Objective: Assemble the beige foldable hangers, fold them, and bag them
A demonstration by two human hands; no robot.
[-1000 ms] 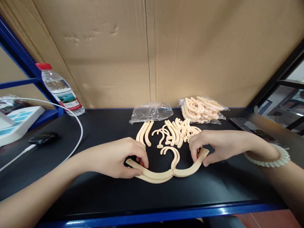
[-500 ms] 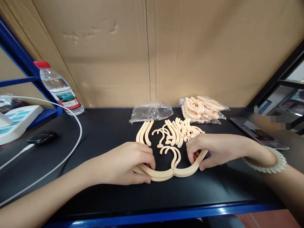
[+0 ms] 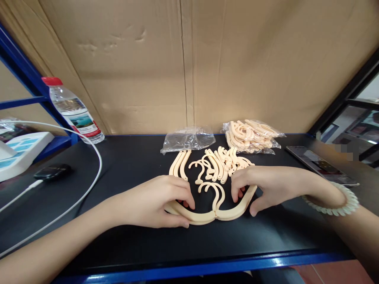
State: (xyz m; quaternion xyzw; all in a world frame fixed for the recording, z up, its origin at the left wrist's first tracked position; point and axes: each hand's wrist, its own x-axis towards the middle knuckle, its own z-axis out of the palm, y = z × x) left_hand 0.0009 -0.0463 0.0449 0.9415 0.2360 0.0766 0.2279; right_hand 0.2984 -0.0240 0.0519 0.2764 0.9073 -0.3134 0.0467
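Two cream folding clothes hangers (image 3: 204,217) lie on the black tabletop close together, their hooks (image 3: 218,195) curving up and to the left. My left hand (image 3: 161,201) straddles the left arm of the hangers, its thumb against the near edge and its fingers bent over the far side. Around the right arm of the hangers is my right hand (image 3: 251,185), with thumb and fingers apart and a gap between the thumb and the plastic. Behind the hangers lie loose hanger hooks (image 3: 203,169) and a pile of hanger arms (image 3: 219,163); more curved arms (image 3: 179,163) lie behind my left hand.
An opened clear plastic bag (image 3: 188,140) and a packed bag of hanger parts (image 3: 250,136) lie at the back. A phone (image 3: 319,163) lies right. At left are a water bottle (image 3: 78,112), a white cable (image 3: 99,173), a black device (image 3: 53,171) and a power strip (image 3: 28,152).
My right thumb has come away from the hanger arm, and that hand has opened. My left fingers have loosened slightly. The hangers have hardly moved.
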